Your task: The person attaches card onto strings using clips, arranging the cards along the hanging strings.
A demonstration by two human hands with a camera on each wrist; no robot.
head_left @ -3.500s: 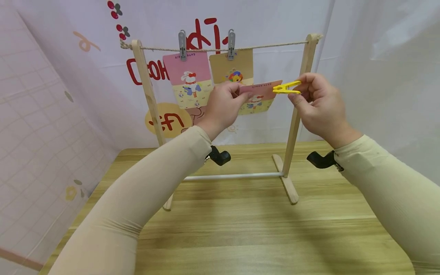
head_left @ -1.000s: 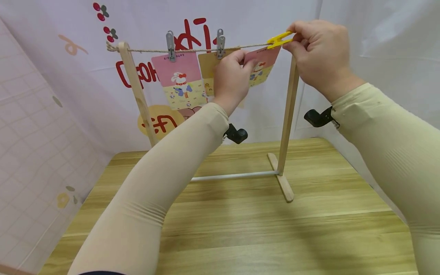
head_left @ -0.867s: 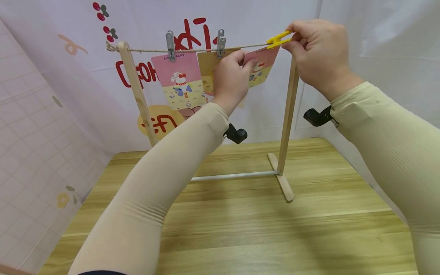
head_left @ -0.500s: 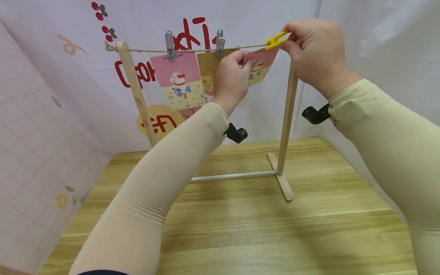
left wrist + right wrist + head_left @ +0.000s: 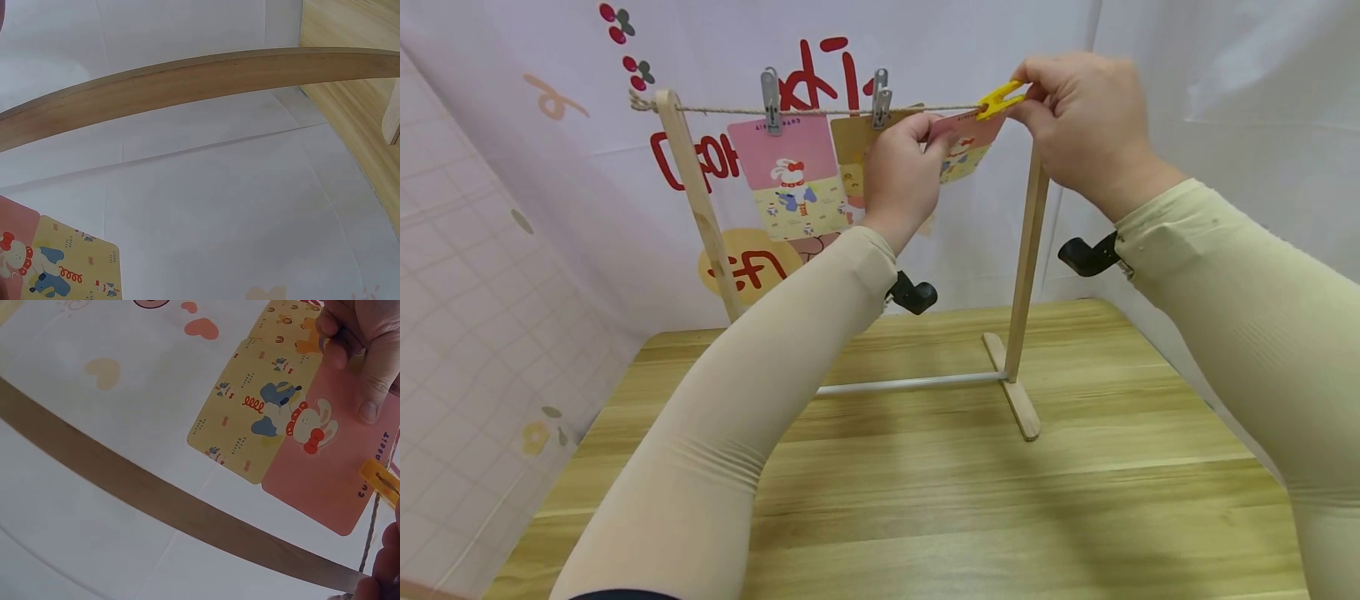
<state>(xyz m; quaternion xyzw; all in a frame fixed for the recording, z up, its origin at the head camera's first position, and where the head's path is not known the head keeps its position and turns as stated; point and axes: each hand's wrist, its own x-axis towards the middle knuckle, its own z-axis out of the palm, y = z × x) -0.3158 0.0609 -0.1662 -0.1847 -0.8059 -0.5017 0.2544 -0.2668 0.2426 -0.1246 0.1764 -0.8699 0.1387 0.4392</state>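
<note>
Near the right end of the rope [image 5: 943,108], my left hand [image 5: 902,175] pinches a pink-and-yellow rabbit card [image 5: 970,154] by its upper left part. My right hand [image 5: 1082,125] pinches the handle ends of a yellow clothespin [image 5: 996,102] between thumb and fingers. Seen from the right wrist, the clothespin's tip [image 5: 378,478] overlaps the card's lettered top edge, right beside the rope. In the left wrist view only part of the card [image 5: 78,259] shows at the lower left corner.
Another rabbit card [image 5: 790,179] and a brown-topped card [image 5: 847,137] hang from grey clips [image 5: 771,100] farther left. Wooden posts [image 5: 1028,267] carry the rope, with a white rod [image 5: 917,383] low between their feet. A patterned cloth stands behind the wooden table [image 5: 925,500].
Over the last seconds both hands rose with card and clothespin from below the rope up to it. In the last half second the right hand and clothespin sank slightly, the rope end with them.
</note>
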